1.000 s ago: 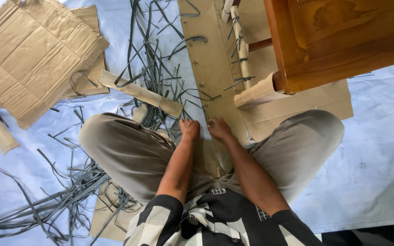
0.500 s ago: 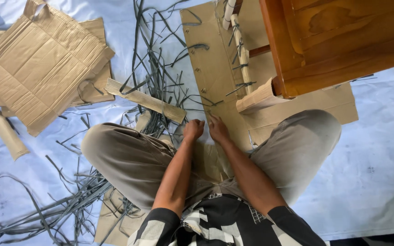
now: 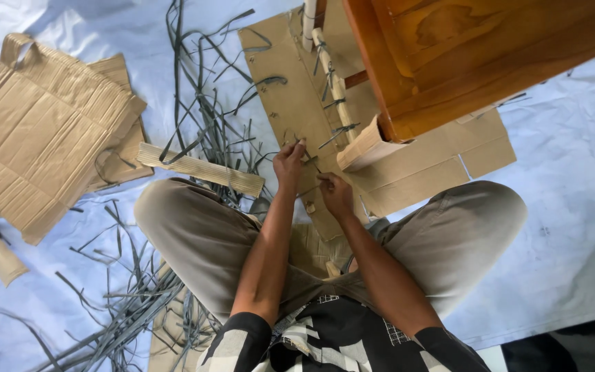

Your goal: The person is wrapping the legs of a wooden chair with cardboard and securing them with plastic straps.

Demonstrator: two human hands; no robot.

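On the white floor sheet [image 3: 573, 227], my left hand [image 3: 289, 163] and right hand [image 3: 336, 194] pinch a thin grey plastic strap [image 3: 309, 160], keeping it taut against the flat brown cardboard panel [image 3: 290, 103] beneath the wooden furniture piece [image 3: 463, 55].

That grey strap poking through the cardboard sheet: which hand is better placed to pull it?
Probably the left hand: its fingers already pinch the grey strap. The right hand rests lower on the cardboard sheet.
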